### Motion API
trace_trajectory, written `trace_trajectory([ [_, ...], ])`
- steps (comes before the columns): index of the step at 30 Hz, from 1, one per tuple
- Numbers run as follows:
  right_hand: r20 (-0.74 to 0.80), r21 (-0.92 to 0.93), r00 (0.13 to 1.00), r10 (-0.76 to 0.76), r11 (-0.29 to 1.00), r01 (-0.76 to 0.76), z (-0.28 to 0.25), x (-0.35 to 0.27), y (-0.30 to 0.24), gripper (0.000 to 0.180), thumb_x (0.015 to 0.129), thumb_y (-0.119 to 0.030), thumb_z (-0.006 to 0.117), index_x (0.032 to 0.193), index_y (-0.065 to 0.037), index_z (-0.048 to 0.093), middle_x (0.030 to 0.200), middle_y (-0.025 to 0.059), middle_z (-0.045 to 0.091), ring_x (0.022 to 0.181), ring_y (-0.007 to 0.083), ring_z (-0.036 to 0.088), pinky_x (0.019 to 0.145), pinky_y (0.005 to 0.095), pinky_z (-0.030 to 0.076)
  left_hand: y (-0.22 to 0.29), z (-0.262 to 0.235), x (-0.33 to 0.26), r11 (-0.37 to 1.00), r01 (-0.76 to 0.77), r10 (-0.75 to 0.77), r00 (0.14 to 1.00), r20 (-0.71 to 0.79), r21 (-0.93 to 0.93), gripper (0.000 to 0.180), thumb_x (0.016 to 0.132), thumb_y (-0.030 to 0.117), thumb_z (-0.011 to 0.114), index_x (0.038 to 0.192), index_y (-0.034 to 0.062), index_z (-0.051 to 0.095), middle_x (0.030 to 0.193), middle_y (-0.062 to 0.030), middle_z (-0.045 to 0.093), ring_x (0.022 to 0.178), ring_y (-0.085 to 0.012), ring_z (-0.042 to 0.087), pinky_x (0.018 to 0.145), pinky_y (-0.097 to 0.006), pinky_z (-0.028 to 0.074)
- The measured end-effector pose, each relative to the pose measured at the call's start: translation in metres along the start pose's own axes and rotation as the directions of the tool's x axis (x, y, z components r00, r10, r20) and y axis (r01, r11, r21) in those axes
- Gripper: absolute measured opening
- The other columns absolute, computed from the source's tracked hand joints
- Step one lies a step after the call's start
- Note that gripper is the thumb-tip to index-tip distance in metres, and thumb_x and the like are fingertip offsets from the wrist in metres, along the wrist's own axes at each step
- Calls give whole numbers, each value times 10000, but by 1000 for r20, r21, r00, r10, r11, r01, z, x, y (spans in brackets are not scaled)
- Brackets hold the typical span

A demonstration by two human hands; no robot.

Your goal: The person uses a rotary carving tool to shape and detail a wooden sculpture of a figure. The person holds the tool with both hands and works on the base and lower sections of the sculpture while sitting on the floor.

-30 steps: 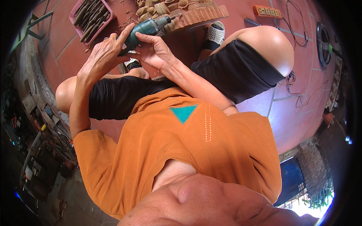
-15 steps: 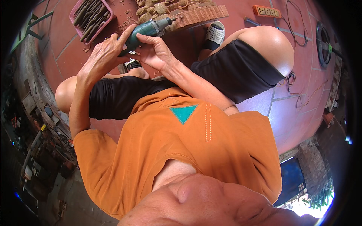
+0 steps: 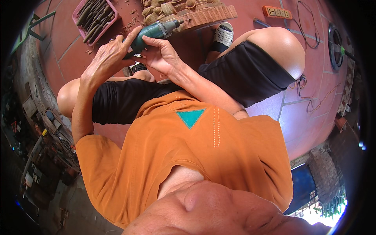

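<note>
A green hand-held power tool (image 3: 158, 30) is gripped in both my hands above my knees. My left hand (image 3: 107, 58) wraps its rear end, fingers curled over the body. My right hand (image 3: 162, 55) holds it from below near the middle. The tool's nose points toward a carved reddish-brown wooden piece (image 3: 192, 11) lying on the tiled floor just beyond it. I cannot tell whether the tip touches the wood.
A pink tray (image 3: 94, 17) of several chisels sits on the red tiles at upper left, with wood chips around it. A power strip (image 3: 277, 12) and cables lie at upper right. My sandalled foot (image 3: 222, 36) rests next to the carving. Cluttered shelves line the left edge.
Both hands and the tool have barely shifted; the grip is the same.
</note>
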State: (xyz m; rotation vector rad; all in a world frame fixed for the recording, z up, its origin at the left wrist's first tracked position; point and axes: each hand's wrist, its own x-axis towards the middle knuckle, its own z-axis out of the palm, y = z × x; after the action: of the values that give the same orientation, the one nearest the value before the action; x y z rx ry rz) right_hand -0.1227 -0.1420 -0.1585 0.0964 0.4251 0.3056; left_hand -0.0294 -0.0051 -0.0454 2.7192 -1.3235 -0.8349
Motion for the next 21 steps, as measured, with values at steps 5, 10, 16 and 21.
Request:
trace_trajectory([
  [5,-22,5,1000,-10,1000,10,3,-1,0,323,861,-94,742,1148,-78,595,1072,82,635,1041,236,636,937,570,500,1,-1,0,1000,-11,11,1000,-5,13,1006,745,172,830,1571,249,261,925,-144,613,880,-318,664,744,-436,532],
  [10,-20,30,1000,-1,1000,1,2,-1,1,311,863,-84,735,1140,-70,594,1081,84,630,1040,238,634,947,569,500,1,-1,1,1000,-6,6,1000,4,9,1021,736,162,836,1572,257,257,928,-144,616,881,-321,665,745,-437,534],
  [16,-23,30,1000,-3,1000,4,1,-1,2,310,864,-78,730,1144,-69,596,1065,83,638,1039,239,633,951,567,502,0,0,1,1000,-4,4,1000,19,12,1033,731,163,839,1574,262,250,932,-144,613,881,-323,664,747,-440,534],
  [21,-27,43,1000,-1,999,2,1,-2,2,320,864,-80,731,1153,-71,595,1074,84,638,1042,241,633,953,568,501,0,-2,1,1000,-10,9,1000,25,19,1037,728,162,838,1575,263,248,934,-145,610,884,-325,663,747,-442,533],
])
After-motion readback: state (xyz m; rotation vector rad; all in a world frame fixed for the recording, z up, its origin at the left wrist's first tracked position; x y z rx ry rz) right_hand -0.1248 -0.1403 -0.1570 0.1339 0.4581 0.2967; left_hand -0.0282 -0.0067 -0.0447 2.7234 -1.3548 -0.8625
